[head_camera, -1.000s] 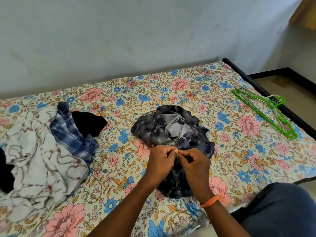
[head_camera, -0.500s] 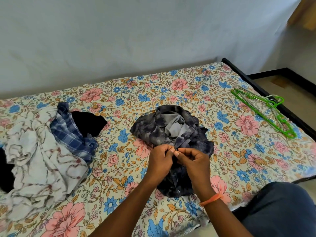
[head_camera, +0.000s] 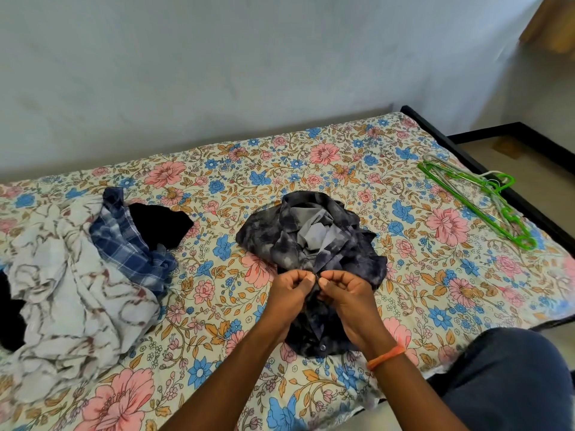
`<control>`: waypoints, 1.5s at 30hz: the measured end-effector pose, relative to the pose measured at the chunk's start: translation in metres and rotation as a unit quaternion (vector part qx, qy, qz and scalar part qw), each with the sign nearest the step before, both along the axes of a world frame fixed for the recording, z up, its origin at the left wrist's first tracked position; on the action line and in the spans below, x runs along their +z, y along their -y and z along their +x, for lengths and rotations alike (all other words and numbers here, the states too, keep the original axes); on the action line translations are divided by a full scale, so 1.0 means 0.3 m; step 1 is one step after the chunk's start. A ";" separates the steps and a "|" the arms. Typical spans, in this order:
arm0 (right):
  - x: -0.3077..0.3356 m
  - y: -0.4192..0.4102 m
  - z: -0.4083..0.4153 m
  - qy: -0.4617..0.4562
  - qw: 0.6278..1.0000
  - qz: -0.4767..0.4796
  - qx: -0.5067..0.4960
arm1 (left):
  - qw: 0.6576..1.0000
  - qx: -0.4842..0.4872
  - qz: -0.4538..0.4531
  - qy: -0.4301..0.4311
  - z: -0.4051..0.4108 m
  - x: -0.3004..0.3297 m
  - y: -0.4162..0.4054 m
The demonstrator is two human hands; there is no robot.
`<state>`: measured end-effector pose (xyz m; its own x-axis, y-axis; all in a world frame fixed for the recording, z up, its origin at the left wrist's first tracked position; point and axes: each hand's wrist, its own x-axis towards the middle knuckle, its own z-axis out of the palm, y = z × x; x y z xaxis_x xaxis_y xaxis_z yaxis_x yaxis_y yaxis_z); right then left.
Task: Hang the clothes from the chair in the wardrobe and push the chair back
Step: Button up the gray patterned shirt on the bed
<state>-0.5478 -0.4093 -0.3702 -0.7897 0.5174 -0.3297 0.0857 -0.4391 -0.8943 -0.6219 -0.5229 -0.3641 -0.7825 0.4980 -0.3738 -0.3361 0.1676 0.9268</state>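
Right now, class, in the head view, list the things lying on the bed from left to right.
White patterned cloth → blue checked shirt → black garment → dark tie-dye shirt, pinched by left hand and right hand → green hangers.

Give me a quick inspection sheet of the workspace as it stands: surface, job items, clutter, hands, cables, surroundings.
Surface: bed with floral sheet, dark frame at the right edge.
Job's things: dark mottled shirt crumpled mid-bed; green hangers lying at the right edge; chair and wardrobe not in view.
Clutter: white patterned cloth, blue plaid shirt and black garment heaped at the left.
Hands: left hand and right hand pinch the dark shirt's front edge, near a button.
Cables: nothing seen.
Surroundings: pale wall behind; floor at right.
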 end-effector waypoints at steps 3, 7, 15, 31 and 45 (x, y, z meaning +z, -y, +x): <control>-0.010 -0.002 0.011 0.000 1.000 -0.014 -0.004 | 0.995 -0.010 -0.066 -0.080 -0.002 -0.008 -0.015; -0.023 -0.008 0.013 0.013 1.000 0.012 -0.006 | 0.994 -0.016 -0.070 -0.078 0.008 -0.016 -0.023; -0.044 -0.014 0.010 0.053 0.998 0.016 0.018 | 0.998 -0.038 -0.036 -0.032 -0.007 -0.048 0.008; -0.088 -0.115 -0.137 0.158 0.962 0.209 -0.082 | 0.924 -0.195 -0.234 -0.232 -0.024 -0.112 0.029; -0.127 -0.088 -0.098 0.139 0.976 0.106 -0.128 | 0.841 -0.069 -0.416 -0.338 -0.164 -0.151 -0.047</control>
<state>-0.5773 -0.3828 -0.4084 -0.5209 0.7660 -0.3768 0.2493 -0.2856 -0.9253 -0.6711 -0.5089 -0.4095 -0.9124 0.3875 -0.1315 0.2964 0.8473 0.4407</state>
